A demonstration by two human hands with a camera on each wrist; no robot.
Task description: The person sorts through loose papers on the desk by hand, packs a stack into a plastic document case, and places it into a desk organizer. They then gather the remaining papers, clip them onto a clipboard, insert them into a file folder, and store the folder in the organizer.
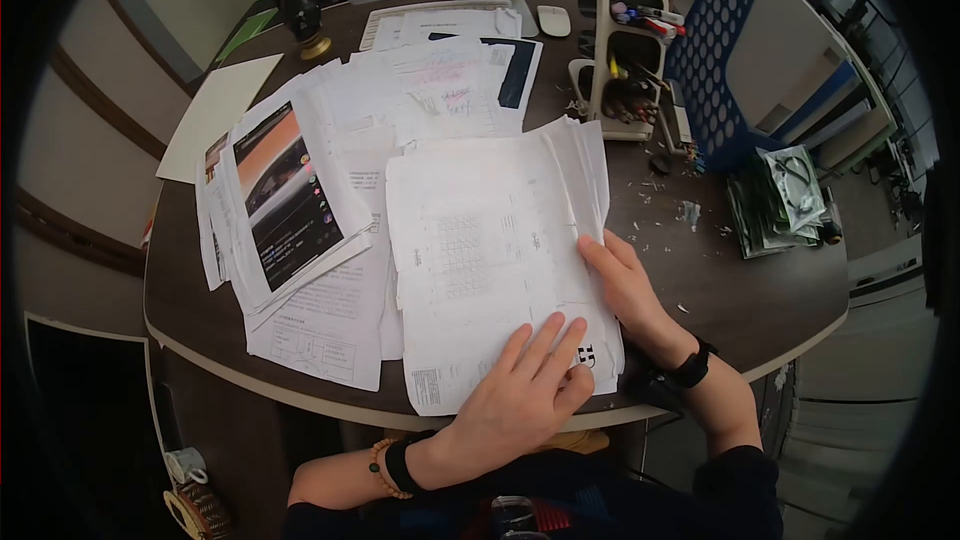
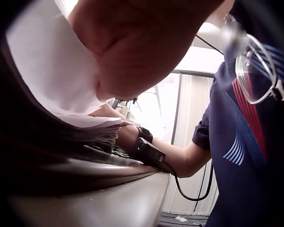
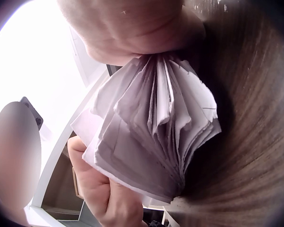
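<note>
At lower centre, the left hand (image 1: 512, 395) lies spread on a thick white printed paper stack (image 1: 470, 190); the right hand (image 1: 632, 292) grips its right edge, fingers partly hidden.

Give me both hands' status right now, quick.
Left hand: open, fingers spread on the top sheet of the paper stack.
Right hand: closed on the stack's right edge, gripping the sheets.

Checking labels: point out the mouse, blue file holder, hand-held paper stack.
Mouse (image 1: 553, 21): head view, top surface.
Blue file holder (image 1: 712, 50): head view, perforated side.
Paper stack (image 3: 125, 146): right wrist view, large outer sheet.
</note>
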